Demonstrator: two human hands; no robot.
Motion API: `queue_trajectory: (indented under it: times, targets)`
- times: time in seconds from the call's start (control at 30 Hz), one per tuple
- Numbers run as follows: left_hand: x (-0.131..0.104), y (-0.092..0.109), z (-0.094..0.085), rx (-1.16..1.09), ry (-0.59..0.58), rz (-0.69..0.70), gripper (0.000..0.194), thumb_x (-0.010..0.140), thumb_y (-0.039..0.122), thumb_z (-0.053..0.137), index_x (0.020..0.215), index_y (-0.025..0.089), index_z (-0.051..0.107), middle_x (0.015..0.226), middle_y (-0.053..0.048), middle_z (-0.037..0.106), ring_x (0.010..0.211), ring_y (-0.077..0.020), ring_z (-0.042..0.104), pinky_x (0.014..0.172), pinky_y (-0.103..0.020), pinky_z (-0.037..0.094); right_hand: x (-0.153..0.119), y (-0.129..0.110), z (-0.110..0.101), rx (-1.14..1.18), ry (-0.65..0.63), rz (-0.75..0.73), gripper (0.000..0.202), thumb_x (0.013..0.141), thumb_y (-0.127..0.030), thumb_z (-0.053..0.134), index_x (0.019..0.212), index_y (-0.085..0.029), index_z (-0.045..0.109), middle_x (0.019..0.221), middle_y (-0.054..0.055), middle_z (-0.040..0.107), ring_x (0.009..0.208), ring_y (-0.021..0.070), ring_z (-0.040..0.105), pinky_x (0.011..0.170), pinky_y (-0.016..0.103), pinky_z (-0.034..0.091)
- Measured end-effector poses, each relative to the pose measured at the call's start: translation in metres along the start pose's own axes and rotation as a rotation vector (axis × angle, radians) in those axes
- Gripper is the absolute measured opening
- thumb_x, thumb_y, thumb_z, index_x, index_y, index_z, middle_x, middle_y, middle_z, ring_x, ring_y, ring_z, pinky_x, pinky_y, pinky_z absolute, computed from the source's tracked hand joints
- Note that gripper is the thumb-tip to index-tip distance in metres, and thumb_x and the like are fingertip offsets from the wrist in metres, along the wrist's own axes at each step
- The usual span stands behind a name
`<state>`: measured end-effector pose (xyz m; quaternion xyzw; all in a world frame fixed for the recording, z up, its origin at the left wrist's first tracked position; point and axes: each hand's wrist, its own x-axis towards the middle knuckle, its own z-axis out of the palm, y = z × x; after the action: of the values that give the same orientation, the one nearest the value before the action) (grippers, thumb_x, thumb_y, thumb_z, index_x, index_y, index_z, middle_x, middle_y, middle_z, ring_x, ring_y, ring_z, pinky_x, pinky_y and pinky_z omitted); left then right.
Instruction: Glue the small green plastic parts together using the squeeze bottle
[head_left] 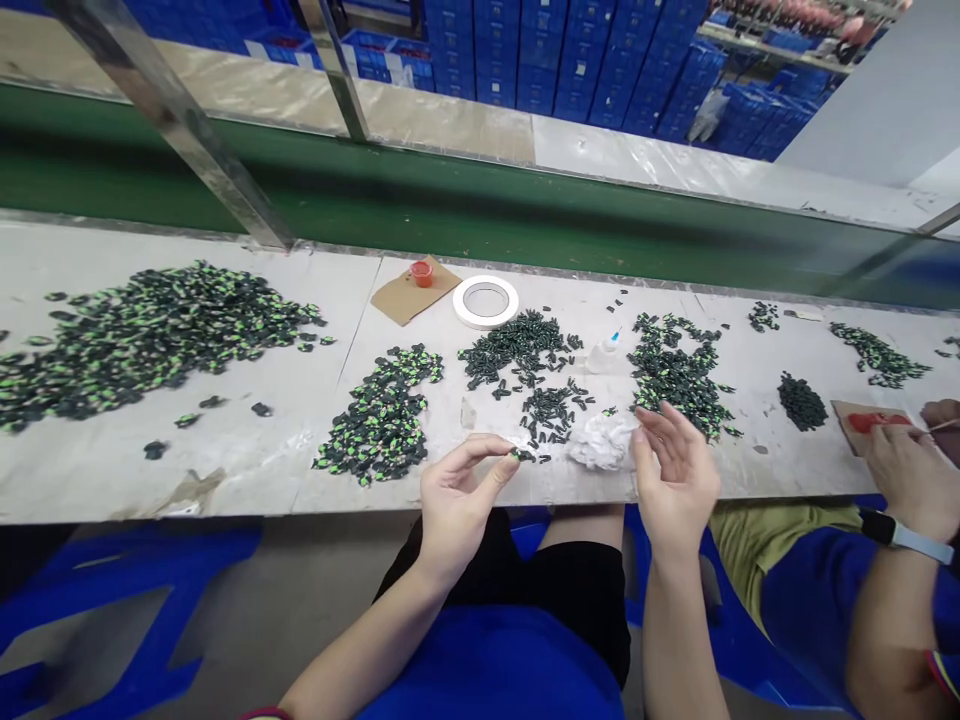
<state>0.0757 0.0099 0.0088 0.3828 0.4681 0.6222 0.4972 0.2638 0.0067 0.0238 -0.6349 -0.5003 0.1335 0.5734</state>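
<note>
My left hand point(465, 490) pinches a small black-and-green part point(523, 455) between thumb and fingertips, just above the table's front edge. My right hand point(677, 470) is raised with its fingers apart and nothing visible in it. Beside it lies a crumpled white tissue or cloth point(602, 443). A heap of black-and-green parts point(386, 415) sits left of my left hand, and another such heap point(671, 375) lies behind my right hand. Between them are small black pieces point(517, 345) in a loose pile, with more scattered black pieces point(553, 412) nearer to me.
A roll of white tape point(486, 302) and a small red cup point(421, 273) on cardboard point(401, 300) stand at the back. A clear bottle with a blue tip point(604, 355) is near the middle. A large heap point(150, 335) spreads left. At right, a co-worker's hands point(911, 470) work over red-stained cardboard.
</note>
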Motion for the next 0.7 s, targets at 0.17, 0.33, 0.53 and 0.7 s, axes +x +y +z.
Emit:
queue_trajectory:
  times: [0.17,0.33,0.53,0.7]
  targets:
    - [0.0,0.004,0.002,0.026,-0.066,0.141,0.004,0.072,0.021,0.076,0.073,0.019,0.073,0.071,-0.003,0.069,0.073,-0.0163,0.064,0.067,-0.028,0.053,-0.01,-0.018,0.004,-0.169,-0.168,-0.272,0.024,0.083,-0.021,0.065,0.107,-0.024,0.066,0.101,0.007,0.071,0.111,0.0265,0.059,0.094,0.048,0.05]
    - [-0.001,0.006,0.001,0.056,-0.156,0.369,0.006,0.079,0.016,0.071,0.077,0.023,0.071,0.068,-0.001,0.073,0.075,-0.0164,0.063,0.07,-0.031,0.052,-0.026,-0.048,0.005,-0.007,-0.416,-0.299,0.03,0.08,-0.017,0.069,0.109,-0.024,0.065,0.092,0.006,0.073,0.102,0.0257,0.06,0.087,0.046,0.052]
    - [-0.001,0.005,-0.003,0.079,-0.228,0.534,0.009,0.082,0.016,0.069,0.077,0.023,0.069,0.072,0.0,0.076,0.078,-0.0159,0.065,0.071,-0.031,0.051,-0.032,-0.056,0.005,0.175,-0.417,-0.258,0.033,0.079,-0.013,0.072,0.108,-0.027,0.067,0.081,0.002,0.074,0.092,0.0236,0.064,0.084,0.044,0.052]
    - [-0.001,0.005,-0.003,0.061,-0.278,0.575,0.012,0.084,0.014,0.066,0.076,0.022,0.066,0.072,0.001,0.076,0.076,-0.0143,0.065,0.072,-0.03,0.051,-0.034,-0.056,0.003,0.266,-0.444,-0.16,0.034,0.076,-0.015,0.076,0.107,-0.026,0.068,0.079,0.002,0.073,0.092,0.0231,0.064,0.084,0.042,0.052]
